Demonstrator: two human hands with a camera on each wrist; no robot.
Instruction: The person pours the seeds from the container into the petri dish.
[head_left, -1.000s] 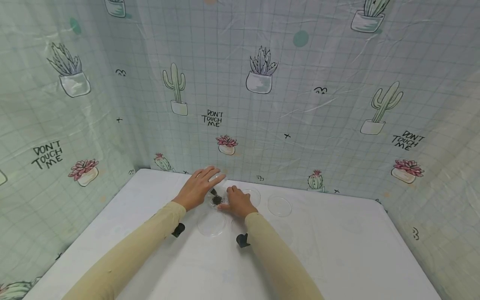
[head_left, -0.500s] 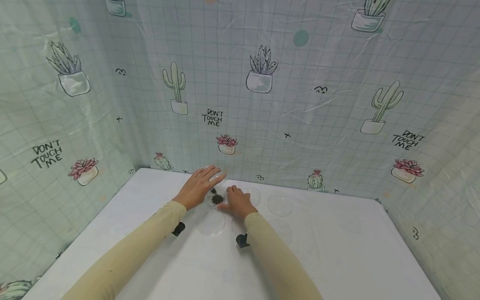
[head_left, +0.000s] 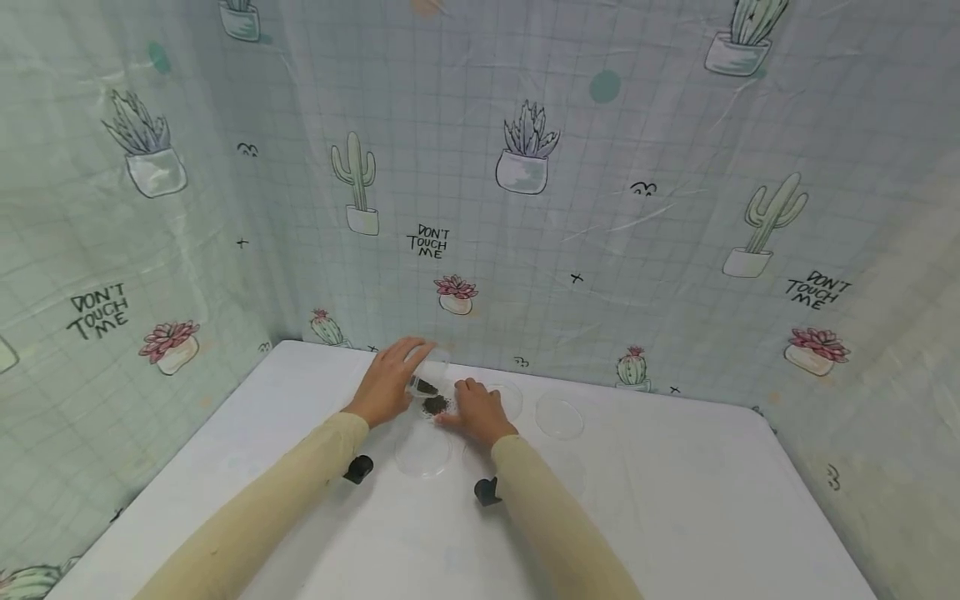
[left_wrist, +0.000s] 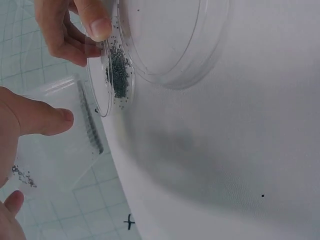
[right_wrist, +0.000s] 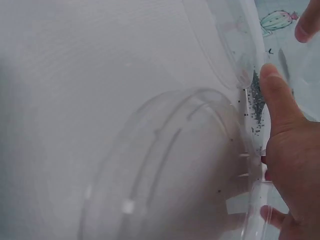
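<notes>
My left hand [head_left: 386, 385] pinches a clear plastic zip bag [left_wrist: 60, 145], with the thumb lying over its face. Dark granules have gathered along one edge of the bag, and a few sit near its other end. The bag is tilted, its dark band close over a small pile of dark granules [left_wrist: 118, 70] in a clear petri dish [left_wrist: 97, 95]. My right hand [head_left: 482, 411] holds that dish at its rim, thumb on the near side. In the right wrist view the right thumb hides part of the pile.
Several other clear round dishes stand around the hands: a near one [head_left: 423, 473], one behind the right hand [head_left: 510, 390] and one to the right [head_left: 560, 419]. A stray dark granule [left_wrist: 263, 195] lies on the white tabletop [head_left: 697, 500]. A patterned curtain [head_left: 570, 225] closes off the back.
My left hand has turned and its fingers have drawn back leftward, so more of the bag and its dark granules shows above the pile. The right hand stays at the dish.
</notes>
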